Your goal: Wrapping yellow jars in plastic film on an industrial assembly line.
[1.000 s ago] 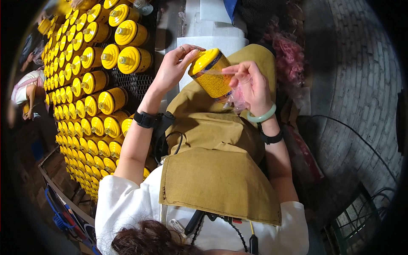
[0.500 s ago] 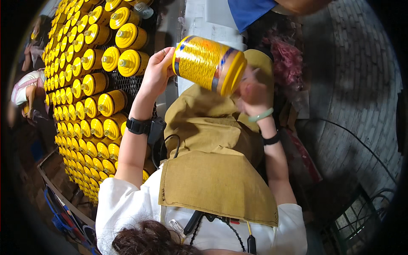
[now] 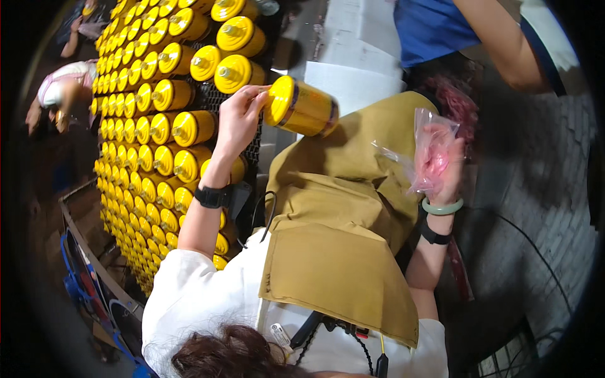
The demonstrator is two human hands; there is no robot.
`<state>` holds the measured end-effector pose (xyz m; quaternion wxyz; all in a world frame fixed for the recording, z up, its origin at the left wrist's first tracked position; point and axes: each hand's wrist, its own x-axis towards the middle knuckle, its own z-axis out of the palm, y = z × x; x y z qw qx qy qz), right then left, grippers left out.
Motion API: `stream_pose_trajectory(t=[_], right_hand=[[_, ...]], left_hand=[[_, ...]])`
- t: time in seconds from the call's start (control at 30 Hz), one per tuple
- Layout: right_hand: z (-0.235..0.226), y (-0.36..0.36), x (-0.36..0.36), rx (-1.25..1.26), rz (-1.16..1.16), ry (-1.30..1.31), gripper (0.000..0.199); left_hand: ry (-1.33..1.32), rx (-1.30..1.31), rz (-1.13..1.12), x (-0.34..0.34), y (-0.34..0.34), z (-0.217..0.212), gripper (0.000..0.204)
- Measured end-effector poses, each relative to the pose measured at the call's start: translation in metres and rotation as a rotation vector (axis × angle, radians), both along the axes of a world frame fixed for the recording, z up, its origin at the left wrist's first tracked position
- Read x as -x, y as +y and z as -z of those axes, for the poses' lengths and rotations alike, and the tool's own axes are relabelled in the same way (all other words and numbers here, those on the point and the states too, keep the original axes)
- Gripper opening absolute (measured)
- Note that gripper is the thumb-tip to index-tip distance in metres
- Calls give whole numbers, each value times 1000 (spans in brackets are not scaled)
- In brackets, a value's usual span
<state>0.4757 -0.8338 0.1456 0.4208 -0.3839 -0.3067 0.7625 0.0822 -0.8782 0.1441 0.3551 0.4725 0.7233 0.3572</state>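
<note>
My left hand [image 3: 239, 116] is closed, its fingertips pinching the yellow end of a cylindrical yellow canister [image 3: 309, 112]. The canister lies tilted on its side above my lap, its other end pointing right. Whether a knob sits inside the pinch is hidden by the fingers. Over on the right, my right hand [image 3: 450, 167] is turned palm up, fingers curled about a crumpled clear plastic bag [image 3: 428, 151]. The bag's loose corner trails left over the tan apron [image 3: 340, 252] on my knees.
Many similar yellow canisters [image 3: 187, 128] with small knobs stand in close rows on a dark mesh surface at left. A white sheet [image 3: 346, 82] lies ahead. A person in blue [image 3: 435, 31] is at the upper right, near pink stringy material [image 3: 457, 104]. Another person [image 3: 66, 82] is far left.
The canister has turned so a yellow end faces my left hand. My right hand has moved away to the right, where the clear bag now shows in it. The whole view has shifted.
</note>
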Motion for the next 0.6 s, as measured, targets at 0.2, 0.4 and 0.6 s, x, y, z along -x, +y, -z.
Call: stream_pose_trajectory(t=[0.2, 0.4, 0.6], right_hand=[[24, -10, 37, -273, 77, -521, 61], [13, 0, 52, -358, -16, -570, 61], [15, 0, 55, -249, -195, -534, 38]], left_hand=[[416, -21, -130, 44, -52, -12, 12], [566, -132, -144, 77, -77, 34, 11], [590, -100, -201, 73, -86, 21, 21]])
